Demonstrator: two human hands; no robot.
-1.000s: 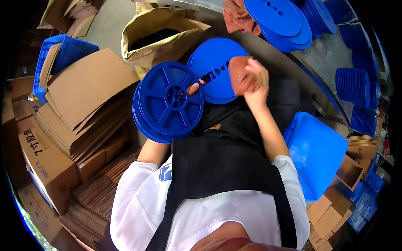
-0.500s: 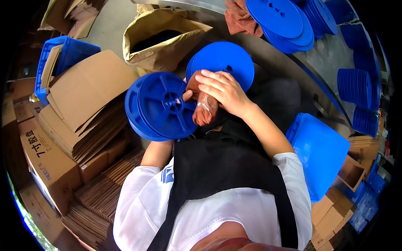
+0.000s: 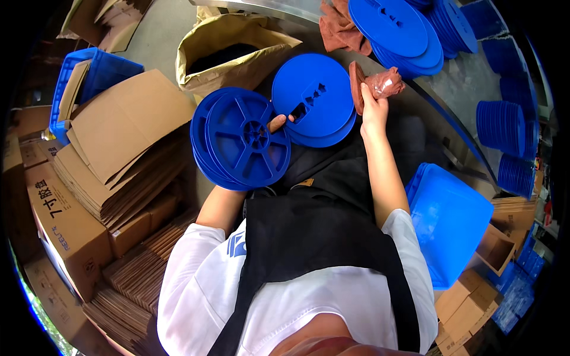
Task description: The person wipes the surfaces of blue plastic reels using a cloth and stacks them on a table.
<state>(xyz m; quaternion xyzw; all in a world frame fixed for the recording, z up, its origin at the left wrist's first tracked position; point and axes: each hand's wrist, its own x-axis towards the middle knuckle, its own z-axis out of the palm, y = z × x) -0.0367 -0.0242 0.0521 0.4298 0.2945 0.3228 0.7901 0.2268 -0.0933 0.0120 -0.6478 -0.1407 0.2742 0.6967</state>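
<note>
Blue plastic reels with spoked faces (image 3: 228, 148) tilt up in front of my left side. My left hand (image 3: 276, 123) is mostly hidden behind them; a fingertip shows at their right edge, and the hand grips these reels. Just to the right are blue reels with a solid slotted face (image 3: 297, 83), close to that fingertip; what supports them is hidden. Out to the right, my right hand (image 3: 373, 110) is closed on a reddish-brown cloth pad (image 3: 356, 89) with a bunched, clear-wrapped grip (image 3: 386, 84). The pad is apart from the reels.
An open paper sack (image 3: 237, 74) stands ahead, dark inside. Flat cardboard (image 3: 133, 124) is stacked at left beside a blue crate (image 3: 113, 71). More blue reels (image 3: 389, 26) and a brown cloth (image 3: 341, 26) lie at far right. A blue bin (image 3: 448, 219) is at my right.
My right hand has moved right and away from the spoked reels with the cloth pad. The spoked reels have shifted slightly right and up, and the solid-faced reels show more fully.
</note>
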